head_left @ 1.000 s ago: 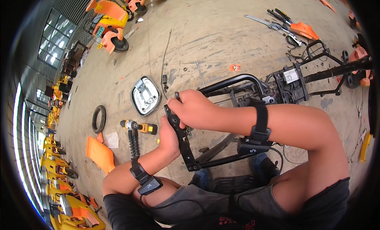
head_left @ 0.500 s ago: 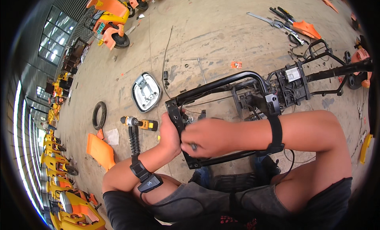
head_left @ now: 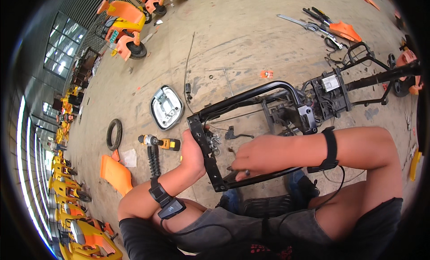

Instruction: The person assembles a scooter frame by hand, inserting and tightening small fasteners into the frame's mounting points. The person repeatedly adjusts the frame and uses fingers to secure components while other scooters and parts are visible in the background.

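Note:
A bare black scooter frame (head_left: 251,93) extends in front of me toward the right. My left hand (head_left: 192,154) is wrapped round the crossplate (head_left: 200,137) at its left end, with most fingers hidden behind the plate. My right hand (head_left: 257,156) is over the frame's opening, close to the near tube (head_left: 264,175). Its fingers are curled, and a small dark piece shows by them; what they hold is not clear. Beyond the crossplate, a brake lever (head_left: 237,133) and a small metal part (head_left: 214,143) are visible within the frame's outline.
A yellow-and-black cordless power tool (head_left: 169,144), a coil-over shock absorber (head_left: 153,160), a tyre (head_left: 114,134), an orange panel (head_left: 115,172) and a silver-and-black cover (head_left: 167,107) lie on the floor at left. Front forks (head_left: 309,25) lie at the far right. Yellow scooters (head_left: 67,188) line the left wall.
My right hand has moved right, off the crossplate, uncovering the metal part and brake lever. My left hand has stayed on the crossplate.

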A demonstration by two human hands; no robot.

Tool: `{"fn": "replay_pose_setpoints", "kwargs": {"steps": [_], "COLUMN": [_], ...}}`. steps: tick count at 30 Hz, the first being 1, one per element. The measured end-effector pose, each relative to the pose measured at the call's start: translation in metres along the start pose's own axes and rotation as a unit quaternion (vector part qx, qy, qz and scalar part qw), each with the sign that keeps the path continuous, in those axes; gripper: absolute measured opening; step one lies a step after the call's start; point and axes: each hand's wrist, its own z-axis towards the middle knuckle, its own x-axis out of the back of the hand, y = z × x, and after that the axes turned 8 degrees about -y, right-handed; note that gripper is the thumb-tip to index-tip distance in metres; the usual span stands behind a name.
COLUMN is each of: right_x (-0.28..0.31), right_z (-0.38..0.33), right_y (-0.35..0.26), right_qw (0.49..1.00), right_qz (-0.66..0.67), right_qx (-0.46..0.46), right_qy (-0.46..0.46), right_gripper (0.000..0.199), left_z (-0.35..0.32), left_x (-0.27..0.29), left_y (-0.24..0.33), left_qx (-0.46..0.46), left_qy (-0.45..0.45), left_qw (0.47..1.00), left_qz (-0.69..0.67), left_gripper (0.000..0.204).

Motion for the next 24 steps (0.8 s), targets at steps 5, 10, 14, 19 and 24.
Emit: {"fn": "replay_pose_setpoints", "kwargs": {"steps": [5,10,14,19,24], "right_x": [0.031,0.042,0.044,0.041,0.044], "right_z": [0.017,0.049,0.072,0.095,0.11], "right_y": [-0.011,0.007,0.021,0.027,0.02], "right_qw": [0.966,0.929,0.904,0.905,0.893], "right_qz": [0.126,0.192,0.266,0.241,0.254], "right_qx": [-0.212,-0.246,-0.266,-0.242,-0.273], "right_qy": [0.082,0.201,0.205,0.253,0.254], "right_gripper": [0.046,0.046,0.044,0.044,0.038], "left_z": [0.003,-0.003,0.002,0.001,0.009], "left_x": [0.006,-0.013,0.005,-0.001,0.011], "left_y": [-0.003,0.006,0.001,0.002,-0.01], "left_qx": [-0.008,-0.001,-0.005,-0.017,-0.029], "left_qy": [0.01,-0.018,-0.047,-0.038,-0.037], "left_qw": [1.0,0.999,0.999,0.999,0.999], "left_qz": [0.001,-0.033,0.004,0.002,-0.005], "left_gripper": [0.047,0.046,0.048,0.046,0.046]}}
